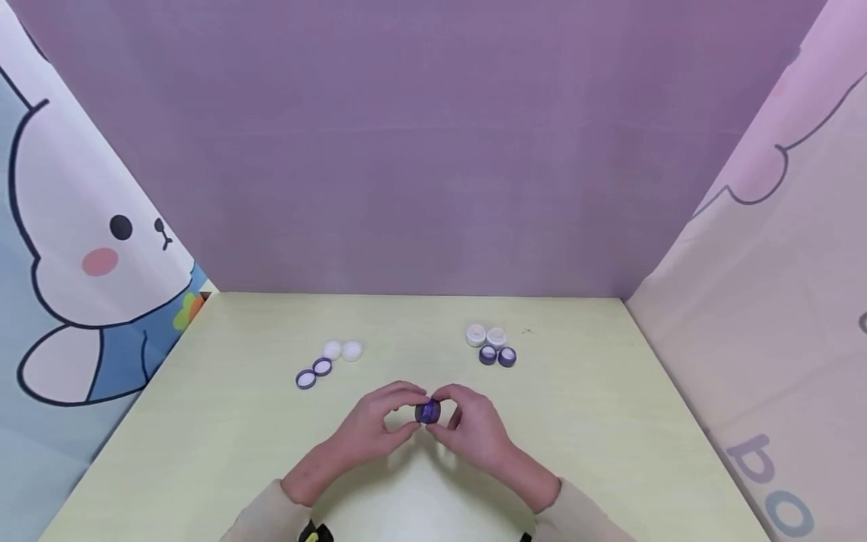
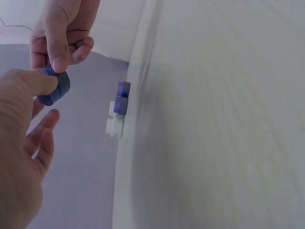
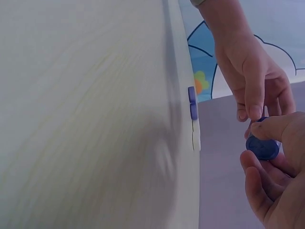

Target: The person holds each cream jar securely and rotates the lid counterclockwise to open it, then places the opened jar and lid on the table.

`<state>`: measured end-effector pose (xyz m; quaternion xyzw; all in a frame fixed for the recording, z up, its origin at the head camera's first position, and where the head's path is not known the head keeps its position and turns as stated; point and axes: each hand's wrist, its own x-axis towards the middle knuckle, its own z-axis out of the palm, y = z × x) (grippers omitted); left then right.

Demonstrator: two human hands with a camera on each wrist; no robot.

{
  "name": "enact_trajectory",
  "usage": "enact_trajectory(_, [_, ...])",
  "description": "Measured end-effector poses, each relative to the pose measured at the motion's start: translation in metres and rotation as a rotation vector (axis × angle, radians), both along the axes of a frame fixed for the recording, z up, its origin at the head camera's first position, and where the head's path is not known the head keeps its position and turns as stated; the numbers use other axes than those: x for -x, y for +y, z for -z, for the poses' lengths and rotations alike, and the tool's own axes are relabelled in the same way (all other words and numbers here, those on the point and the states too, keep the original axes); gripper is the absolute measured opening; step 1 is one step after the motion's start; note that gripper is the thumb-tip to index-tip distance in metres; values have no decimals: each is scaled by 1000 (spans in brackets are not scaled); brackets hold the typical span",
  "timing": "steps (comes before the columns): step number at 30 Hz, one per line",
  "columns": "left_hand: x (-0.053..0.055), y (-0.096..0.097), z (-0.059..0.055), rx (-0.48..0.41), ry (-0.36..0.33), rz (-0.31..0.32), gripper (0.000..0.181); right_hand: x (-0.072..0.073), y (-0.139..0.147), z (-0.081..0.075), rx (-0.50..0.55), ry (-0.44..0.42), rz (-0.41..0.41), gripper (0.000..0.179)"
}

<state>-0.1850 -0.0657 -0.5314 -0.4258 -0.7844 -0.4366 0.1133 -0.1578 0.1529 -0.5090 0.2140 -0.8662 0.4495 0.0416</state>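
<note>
Over the front middle of the table, both hands pinch a small round purple jar (image 1: 427,412) from opposite sides. My left hand (image 1: 369,427) has thumb and fingertips on its left side, and my right hand (image 1: 477,429) grips the right side the same way. In the left wrist view the jar (image 2: 56,89) shows as a short cylinder with a seam round it, lid and base together. The right wrist view shows the round flat end of the jar (image 3: 263,148), partly behind the right thumb.
Left of the hands lie two white lids (image 1: 342,350) and two purple-rimmed lids (image 1: 314,373) with pale insides. Farther right stand two white jars (image 1: 485,336) and two purple jars (image 1: 497,355), grouped closely. The pale table (image 1: 576,452) meets a purple back panel (image 1: 420,150) and printed side cloths.
</note>
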Motion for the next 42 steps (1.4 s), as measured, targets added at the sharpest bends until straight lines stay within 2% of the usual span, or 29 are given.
enact_trajectory(3, [0,-1,0,2,8,7,45,0,0,0,-5,-3,-12,38])
enact_trajectory(7, [-1,-1,-1,13,-22,-12,41,1,0,0,-1,5,-16,38])
enact_trajectory(11, [-3,-2,-2,32,-41,-59,38,0,-1,1,2,14,-26,39])
enact_trajectory(18, [-7,-4,-4,51,-69,-177,33,-2,-5,-1,-3,49,-50,37])
enact_trajectory(23, [-9,-5,-5,45,-56,-218,34,-1,-7,-2,-13,61,-51,36])
enact_trajectory(27, [-9,-10,-4,55,-86,-206,41,0,-8,0,-12,45,-49,36])
enact_trajectory(32, [-6,-17,-5,83,-126,-137,42,1,-7,3,-3,22,-52,38])
enact_trajectory(39, [-4,-23,-7,134,-25,-93,45,2,-7,4,7,-7,-64,39])
enact_trajectory(42, [-4,-23,-7,129,-44,-64,45,2,-8,4,11,-18,-76,39])
